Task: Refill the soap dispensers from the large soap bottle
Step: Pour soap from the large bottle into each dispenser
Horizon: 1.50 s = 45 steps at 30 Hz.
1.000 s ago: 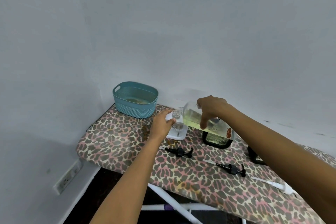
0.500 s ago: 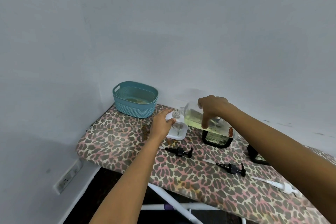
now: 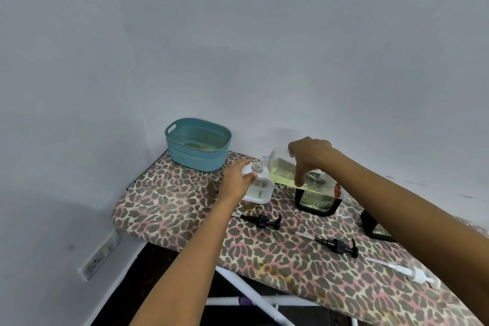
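Cloth in leopard print covers the surface (image 3: 185, 209), which is padded and round-ended, with white tube legs showing under its near edge. Nearest lies a white pump (image 3: 412, 272), its tip close to the right forearm. Beyond it two black pumps lie flat, each with a thin dip tube: the right pump (image 3: 341, 245) and the left pump (image 3: 264, 221).

The left grip (image 3: 235, 182) wraps round the shoulder of the white dispenser (image 3: 260, 192), a squarish body with a ribbed clear window, upright and open-mouthed. The right grip (image 3: 309, 156) curls over the bottle (image 3: 280, 169). The bottle is clear plastic, holds yellow-green soap and is tipped almost level, its neck at the dispenser's mouth. Whether soap is running cannot be made out.

Beneath the bottle stands a black dispenser (image 3: 317, 201), its top hidden. A second black dispenser (image 3: 375, 230) is mostly covered by the right arm. Farthest, in the corner, sits an oval teal basket (image 3: 198, 151) with woven-look plastic walls; its contents are unclear.
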Available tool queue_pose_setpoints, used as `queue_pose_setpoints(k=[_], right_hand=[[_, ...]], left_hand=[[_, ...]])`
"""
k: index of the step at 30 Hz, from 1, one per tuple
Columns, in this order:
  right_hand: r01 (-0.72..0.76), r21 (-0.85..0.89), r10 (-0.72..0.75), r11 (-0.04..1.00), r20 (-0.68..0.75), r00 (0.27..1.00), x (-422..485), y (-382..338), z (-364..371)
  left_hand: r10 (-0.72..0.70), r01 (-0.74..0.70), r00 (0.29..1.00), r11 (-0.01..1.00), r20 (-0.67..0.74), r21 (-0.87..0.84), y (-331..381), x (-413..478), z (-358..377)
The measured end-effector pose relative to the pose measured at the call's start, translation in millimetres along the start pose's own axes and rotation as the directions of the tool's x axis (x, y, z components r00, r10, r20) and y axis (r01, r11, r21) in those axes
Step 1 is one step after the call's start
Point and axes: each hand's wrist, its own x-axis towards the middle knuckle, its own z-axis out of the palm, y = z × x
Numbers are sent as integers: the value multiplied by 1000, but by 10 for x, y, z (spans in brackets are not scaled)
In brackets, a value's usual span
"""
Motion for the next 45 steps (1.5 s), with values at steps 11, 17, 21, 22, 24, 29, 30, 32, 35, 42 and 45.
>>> queue_pose_setpoints(k=[11, 17, 21, 22, 24, 29, 30, 32, 35, 42, 45], right_hand=[[-11, -49, 11, 999, 2, 1000, -4, -13, -29], [-15, -59, 15, 998, 6, 1000, -8, -15, -46], [-15, -66, 15, 998, 3, 1000, -13, -16, -58], [-16, -66, 17, 998, 3, 1000, -15, -16, -60], [-19, -68, 20, 998, 4, 1000, -18, -21, -68], [-18, -82, 18, 996, 3, 1000, -18, -35, -71], [-17, -83, 17, 996, 3, 1000, -18, -37, -69], [-16, -85, 16, 996, 4, 1000, -19, -41, -68], [-14, -90, 15, 996, 5, 1000, -18, -49, -66], [-15, -102, 15, 995, -1, 1000, -17, -73, -86], [-13, -109, 13, 994, -1, 1000, -19, -73, -95]], left_hand=[[13, -13, 1000, 1000, -2, 2, 14, -4, -14], [5, -5, 1000, 1000, 2, 7, 25, -5, -20], [0, 0, 1000, 1000, 12, 9, 36, 3, -28], [-3, 3, 1000, 1000, 13, 9, 38, 6, -29], [-4, 4, 1000, 1000, 15, 10, 39, 5, -31], [-7, 7, 1000, 1000, 14, 15, 40, 7, -33], [-7, 6, 1000, 1000, 15, 17, 44, 9, -34], [-2, 2, 1000, 1000, 14, 17, 48, 8, -34], [1, -1, 1000, 1000, 9, 12, 48, 4, -37], [1, -1, 1000, 1000, 14, 13, 41, 5, -30], [2, -2, 1000, 1000, 13, 15, 43, 5, -33]])
